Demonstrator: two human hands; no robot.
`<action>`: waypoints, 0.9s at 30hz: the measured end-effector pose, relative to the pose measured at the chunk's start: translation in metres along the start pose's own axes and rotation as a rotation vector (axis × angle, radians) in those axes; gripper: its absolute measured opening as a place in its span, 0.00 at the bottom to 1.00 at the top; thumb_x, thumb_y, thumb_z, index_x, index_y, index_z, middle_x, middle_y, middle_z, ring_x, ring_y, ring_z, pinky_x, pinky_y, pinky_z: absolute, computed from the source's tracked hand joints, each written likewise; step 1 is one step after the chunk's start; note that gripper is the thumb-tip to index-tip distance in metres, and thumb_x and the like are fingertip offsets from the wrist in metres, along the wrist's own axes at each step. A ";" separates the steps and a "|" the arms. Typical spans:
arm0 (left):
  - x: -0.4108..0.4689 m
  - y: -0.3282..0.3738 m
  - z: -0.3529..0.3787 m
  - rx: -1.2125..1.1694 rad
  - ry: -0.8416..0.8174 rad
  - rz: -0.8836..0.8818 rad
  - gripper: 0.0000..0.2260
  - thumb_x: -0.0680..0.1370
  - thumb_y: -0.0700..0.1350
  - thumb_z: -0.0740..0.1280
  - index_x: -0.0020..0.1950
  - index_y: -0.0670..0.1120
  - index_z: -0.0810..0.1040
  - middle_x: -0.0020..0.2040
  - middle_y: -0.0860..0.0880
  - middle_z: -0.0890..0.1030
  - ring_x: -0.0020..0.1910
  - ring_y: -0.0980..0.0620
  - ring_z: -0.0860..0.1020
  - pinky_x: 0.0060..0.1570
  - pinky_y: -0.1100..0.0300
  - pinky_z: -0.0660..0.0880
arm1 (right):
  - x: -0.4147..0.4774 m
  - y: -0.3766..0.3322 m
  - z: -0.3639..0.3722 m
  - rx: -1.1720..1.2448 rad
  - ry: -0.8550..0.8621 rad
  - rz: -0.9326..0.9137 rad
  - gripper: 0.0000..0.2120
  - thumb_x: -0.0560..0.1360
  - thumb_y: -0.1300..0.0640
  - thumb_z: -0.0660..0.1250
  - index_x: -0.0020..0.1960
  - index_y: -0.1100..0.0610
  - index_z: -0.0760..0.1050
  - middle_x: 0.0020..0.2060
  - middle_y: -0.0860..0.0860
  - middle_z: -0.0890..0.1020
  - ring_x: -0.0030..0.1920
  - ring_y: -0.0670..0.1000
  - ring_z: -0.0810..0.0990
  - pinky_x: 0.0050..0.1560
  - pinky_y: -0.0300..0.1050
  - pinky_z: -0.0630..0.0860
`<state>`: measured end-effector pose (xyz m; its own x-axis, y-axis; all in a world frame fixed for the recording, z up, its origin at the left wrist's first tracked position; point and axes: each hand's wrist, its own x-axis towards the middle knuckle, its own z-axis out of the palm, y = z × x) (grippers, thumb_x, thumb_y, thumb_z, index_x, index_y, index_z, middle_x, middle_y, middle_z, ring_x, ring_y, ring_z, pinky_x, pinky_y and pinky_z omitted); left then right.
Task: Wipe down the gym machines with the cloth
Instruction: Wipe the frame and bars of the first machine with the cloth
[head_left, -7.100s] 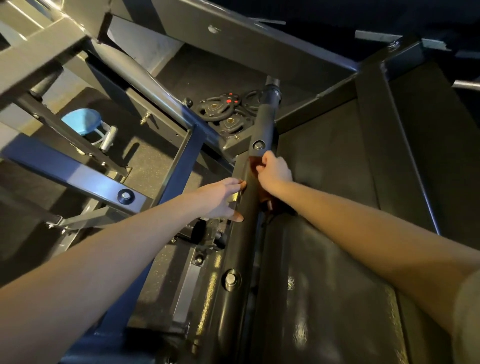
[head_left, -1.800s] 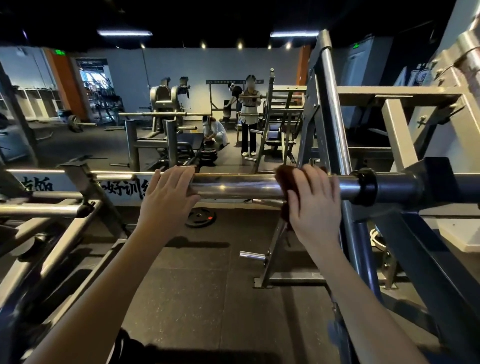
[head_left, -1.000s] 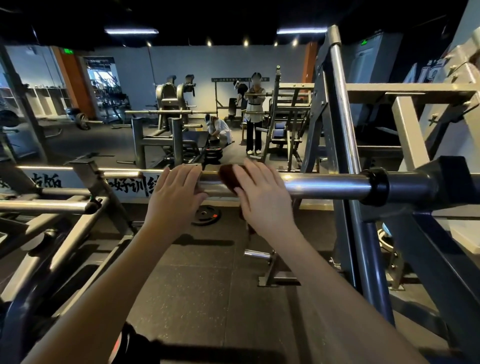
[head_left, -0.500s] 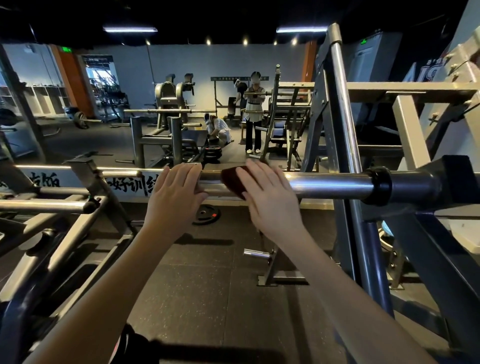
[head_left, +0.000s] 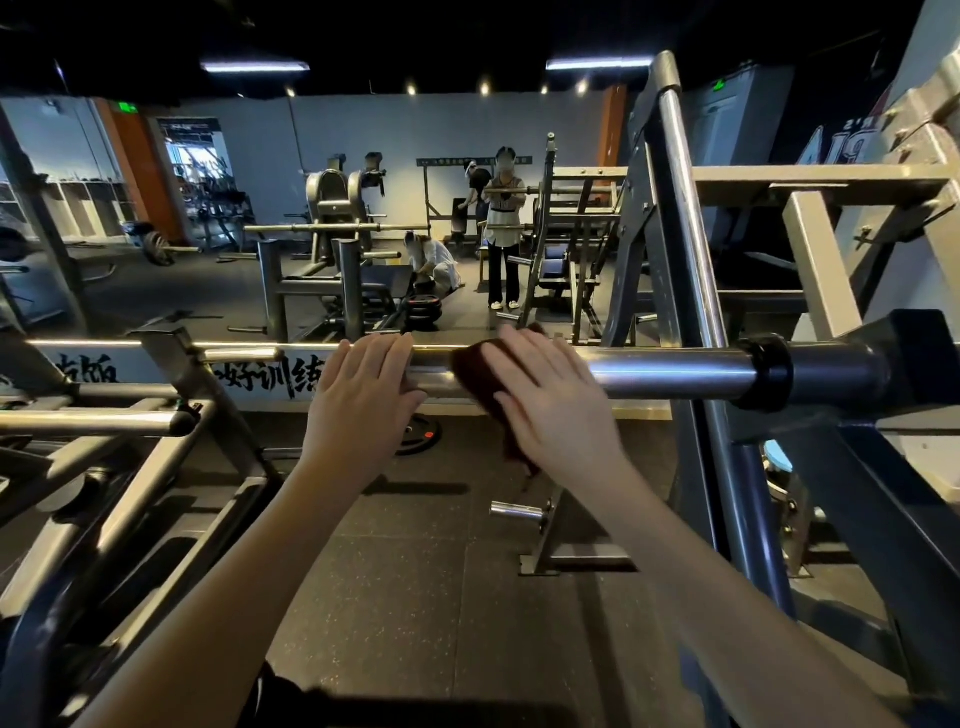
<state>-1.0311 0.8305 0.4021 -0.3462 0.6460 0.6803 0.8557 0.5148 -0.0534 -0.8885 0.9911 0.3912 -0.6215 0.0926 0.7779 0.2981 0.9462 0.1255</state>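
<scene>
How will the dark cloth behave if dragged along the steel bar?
Probably floppy: the cloth drapes over the bar and hangs below it. Likely slides easily, since the bar looks polished. Might drop if the right hand lifts.

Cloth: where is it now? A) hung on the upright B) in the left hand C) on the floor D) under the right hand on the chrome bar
D: the cloth lies over the bar beneath the right hand; the left hand rests bare beside it.
</scene>
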 end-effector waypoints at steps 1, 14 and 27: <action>0.000 0.000 0.000 -0.001 0.007 0.005 0.25 0.75 0.50 0.67 0.69 0.41 0.69 0.65 0.43 0.74 0.67 0.43 0.71 0.70 0.44 0.63 | -0.006 0.013 -0.002 -0.016 0.019 0.030 0.21 0.79 0.52 0.55 0.70 0.56 0.69 0.68 0.55 0.73 0.70 0.55 0.70 0.74 0.52 0.55; 0.000 -0.002 0.001 -0.042 0.050 0.010 0.24 0.75 0.52 0.65 0.67 0.42 0.71 0.64 0.45 0.76 0.66 0.45 0.72 0.70 0.47 0.63 | 0.018 -0.025 0.002 -0.017 -0.026 0.067 0.22 0.78 0.49 0.52 0.68 0.55 0.72 0.65 0.54 0.76 0.67 0.55 0.72 0.72 0.51 0.56; 0.000 -0.006 0.007 -0.027 0.061 0.028 0.26 0.74 0.51 0.70 0.68 0.43 0.70 0.65 0.45 0.75 0.67 0.45 0.72 0.70 0.51 0.59 | 0.026 -0.035 0.006 -0.010 -0.013 0.151 0.21 0.79 0.47 0.52 0.65 0.54 0.74 0.61 0.53 0.79 0.64 0.54 0.75 0.70 0.53 0.62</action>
<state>-1.0386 0.8316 0.3974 -0.2985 0.6238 0.7224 0.8749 0.4813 -0.0542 -0.9196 0.9628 0.4031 -0.5788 0.2375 0.7801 0.3960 0.9181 0.0143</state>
